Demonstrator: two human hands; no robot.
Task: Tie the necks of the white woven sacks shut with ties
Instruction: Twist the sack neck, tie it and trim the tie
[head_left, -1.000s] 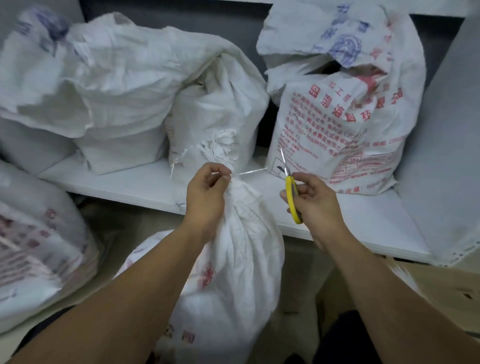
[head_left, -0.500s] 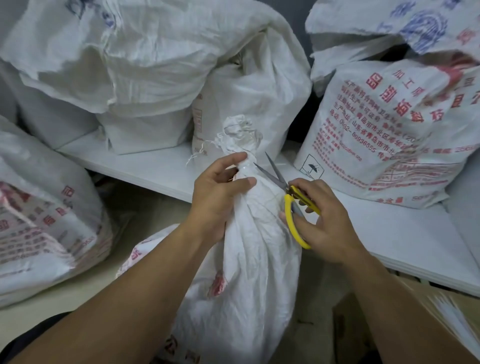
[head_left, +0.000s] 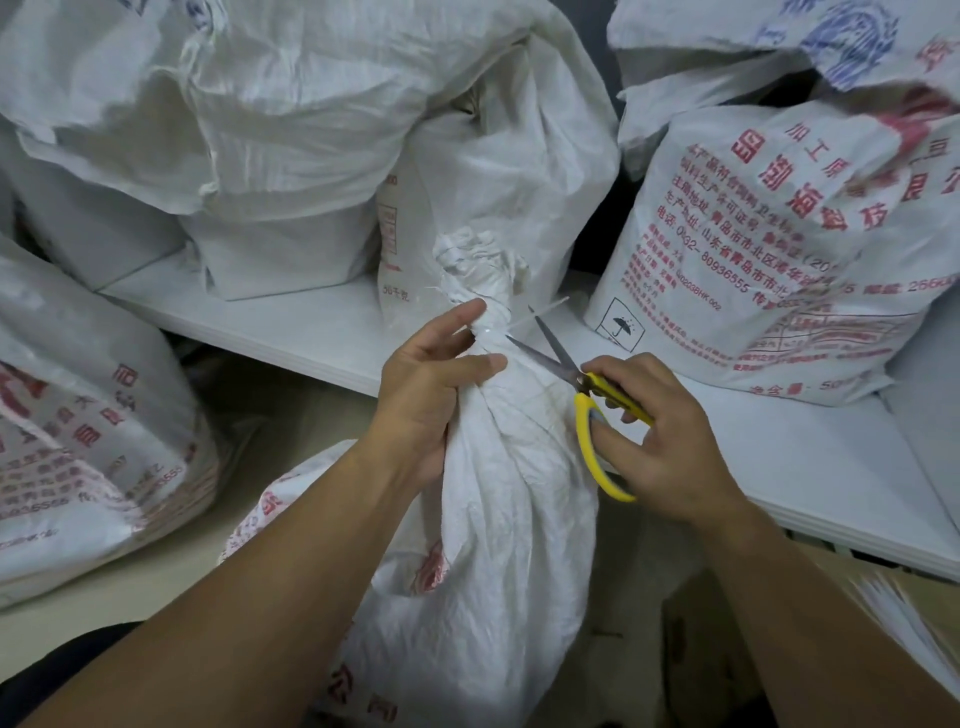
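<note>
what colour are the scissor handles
Yellow, on the scissors in the right hand; head view.

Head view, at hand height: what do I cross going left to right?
Slumped red-printed white woven sack at the far left → left hand → cinched neck of the plain white woven sack → yellow-handled steel scissors → right hand → upright red-printed white woven sack at the far right.

Low white shelf (head_left: 779, 457) running across, pale beige floor (head_left: 156, 587) below, dark wall (head_left: 597, 234) behind, brown cardboard (head_left: 696, 654) at lower right
</note>
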